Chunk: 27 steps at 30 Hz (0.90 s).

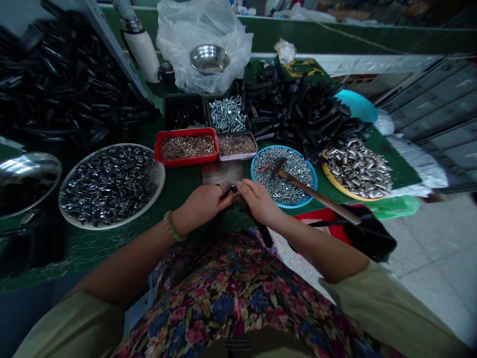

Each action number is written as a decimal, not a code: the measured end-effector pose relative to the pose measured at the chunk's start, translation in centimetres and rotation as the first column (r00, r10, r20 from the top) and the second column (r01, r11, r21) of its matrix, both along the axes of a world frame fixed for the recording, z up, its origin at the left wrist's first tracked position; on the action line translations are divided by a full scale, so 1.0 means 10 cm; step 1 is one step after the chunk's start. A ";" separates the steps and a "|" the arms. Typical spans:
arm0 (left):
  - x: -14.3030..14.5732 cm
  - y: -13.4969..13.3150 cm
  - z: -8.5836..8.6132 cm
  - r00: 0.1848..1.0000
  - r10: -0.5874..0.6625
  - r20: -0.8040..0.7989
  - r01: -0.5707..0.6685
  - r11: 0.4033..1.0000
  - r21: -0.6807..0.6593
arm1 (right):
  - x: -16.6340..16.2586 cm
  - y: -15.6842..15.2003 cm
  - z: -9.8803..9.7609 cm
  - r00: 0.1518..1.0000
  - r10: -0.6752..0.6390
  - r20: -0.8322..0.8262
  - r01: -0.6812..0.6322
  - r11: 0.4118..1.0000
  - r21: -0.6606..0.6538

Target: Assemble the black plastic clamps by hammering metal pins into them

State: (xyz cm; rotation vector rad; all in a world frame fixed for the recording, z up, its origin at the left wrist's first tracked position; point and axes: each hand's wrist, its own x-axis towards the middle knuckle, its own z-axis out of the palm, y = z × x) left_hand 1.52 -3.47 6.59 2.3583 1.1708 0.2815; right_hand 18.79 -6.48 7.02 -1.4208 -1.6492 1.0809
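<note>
My left hand [203, 206] and my right hand [261, 201] meet at the front of the green table, fingers closed. Between them is a black handle-like part [265, 236], its lower end sticking out below my right palm. A small ridged metal bit [234, 189] shows at my left fingertips; the rest is covered by my fingers. Just beyond lies a flat metal plate [219, 173]. To the right, a blue bowl of nuts [316, 181] carries a hammer [316, 191] lying across it, the handle reaching past the rim.
A white bowl of black rings [161, 186] is on the left. Behind the plate stand a red tray of pins [158, 149] and a tray of screws [228, 113]. Black parts [298, 109] are heaped behind the blue bowl, near a yellow bowl of metal sleeves [337, 188].
</note>
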 end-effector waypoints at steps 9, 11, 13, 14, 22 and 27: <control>0.12 -0.11 -0.08 0.978 0.172 0.121 -0.160 0.982 -0.102 | -0.15 -0.01 -0.10 0.988 -0.051 -0.145 0.060 0.997 0.056; 0.13 -0.10 -0.10 0.978 0.155 0.140 -0.144 0.986 -0.088 | -0.20 -0.06 -0.20 0.960 -0.150 -0.235 0.171 0.983 0.073; 0.09 -0.05 -0.06 0.973 0.145 0.180 -0.131 0.988 -0.086 | -0.19 -0.04 -0.26 0.943 -0.175 -0.284 0.196 0.979 0.050; 0.05 -0.01 -0.02 0.968 0.141 0.205 -0.125 0.988 -0.090 | -0.16 0.02 -0.27 0.946 -0.141 -0.292 0.158 0.987 0.034; -0.24 0.08 0.06 0.975 0.107 0.194 -0.155 0.955 0.253 | -0.21 1.53 -0.14 0.812 0.130 0.569 -0.371 0.868 0.330; -0.03 0.05 -0.22 0.962 -0.112 -0.251 0.184 0.940 0.286 | -0.69 2.07 -0.21 0.347 0.073 0.935 -0.575 0.804 0.151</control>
